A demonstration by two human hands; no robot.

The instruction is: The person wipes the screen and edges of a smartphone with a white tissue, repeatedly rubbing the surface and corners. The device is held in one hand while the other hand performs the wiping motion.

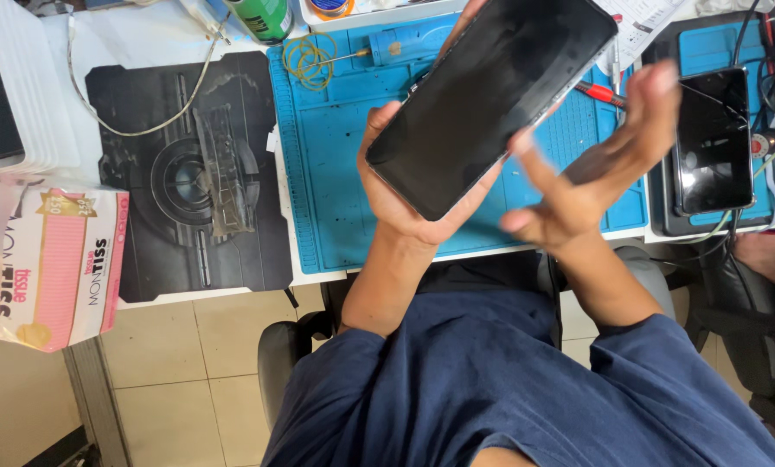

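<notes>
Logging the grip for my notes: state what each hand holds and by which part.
The left hand cradles a dark-screened smartphone from beneath, gripping its lower end. The right hand holds nothing; its fingers are spread beside the phone.

Dark navy short-sleeved shirt, bare forearms, no rings or watch.

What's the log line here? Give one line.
left hand: holds dark phone | right hand: open, beside phone, blurred | under: blue mat
</notes>
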